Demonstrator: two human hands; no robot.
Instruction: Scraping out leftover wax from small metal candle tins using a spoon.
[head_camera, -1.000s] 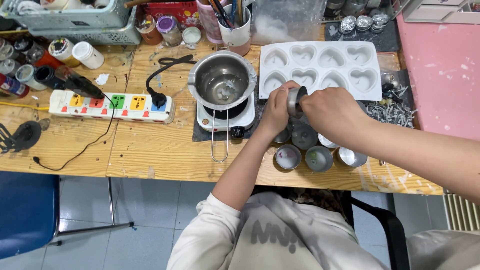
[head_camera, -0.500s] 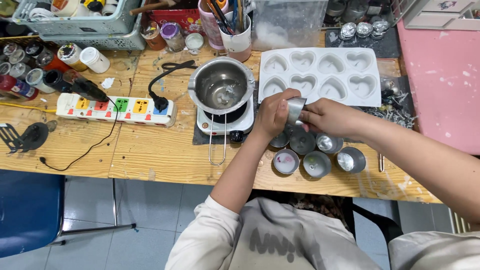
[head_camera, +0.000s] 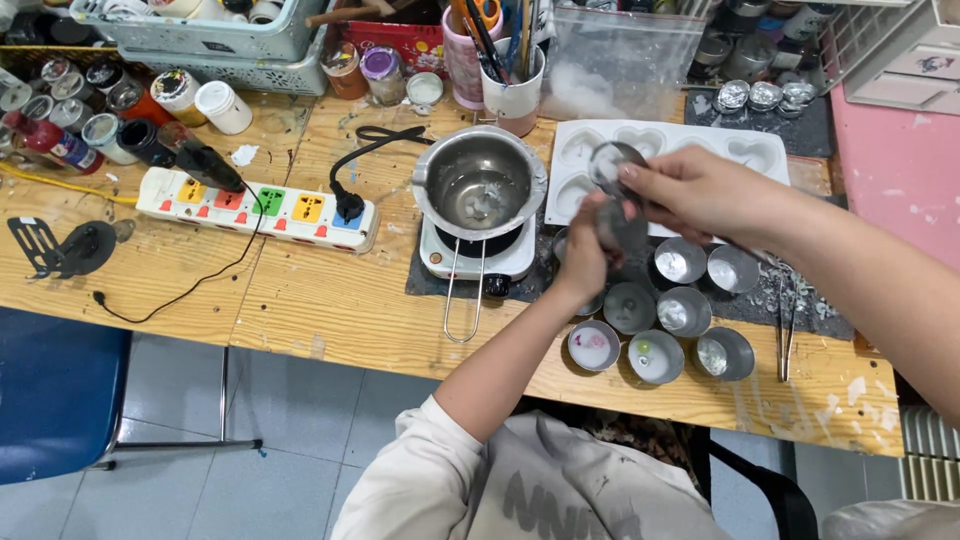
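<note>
Head view looked down on a pale wooden worktop crowded with craft gear. The landmark was the shiny steel melting pot, which sat on a small white hot plate, its wire handle running toward the person.

Just right of the pot, both hands met above the worktop. The left hand had its grip closed around a small round grey metal tin, held up off the worktop. The right hand came in from the right with its grip pinched on a round metal lid, raised just above the tin; whether lid and tin touched could not be told.

Behind the hands, right of the pot, lay a white silicone tray with heart-shaped hollows. Nearer the person and right of the pot, a cluster of more small open round tins stood on a dark mat, some with pale contents. At the far right of that mat lay slim metal tweezers.

Left of the pot lay a white power strip with coloured switches, a black plug seated in it. Behind the pot stood a white cup of brushes and tools.
</note>
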